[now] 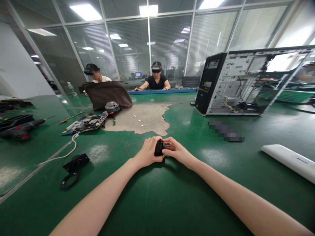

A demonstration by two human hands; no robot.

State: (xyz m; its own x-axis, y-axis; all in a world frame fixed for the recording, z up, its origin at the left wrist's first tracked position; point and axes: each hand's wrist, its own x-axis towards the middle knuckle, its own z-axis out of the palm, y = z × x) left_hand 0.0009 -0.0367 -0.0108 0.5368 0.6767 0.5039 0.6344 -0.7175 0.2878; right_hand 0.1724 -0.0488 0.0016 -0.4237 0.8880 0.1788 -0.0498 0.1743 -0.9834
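Observation:
My left hand [147,151] is wrapped round a small black block [159,148] just above the green table. From the right, my right hand [177,150] pinches at the block's side, thumb and fingertips close together. Thin prong-like bits seem to show between those fingertips, too small to make out for certain. Part of the block is hidden behind my fingers, and I cannot tell its exact kind. To the left of my left forearm lies a black boxy device [76,163] with a round part and a black loop [70,181].
An open computer case [216,85] stands at the right, with a white slab-like device [290,160] nearer. Leftward are a circuit board [86,124], a pale cable [72,144] and a cordless drill [23,131]. Two people [157,82] sit opposite, behind a brown cloth-covered object [105,95] and blue bar [163,91].

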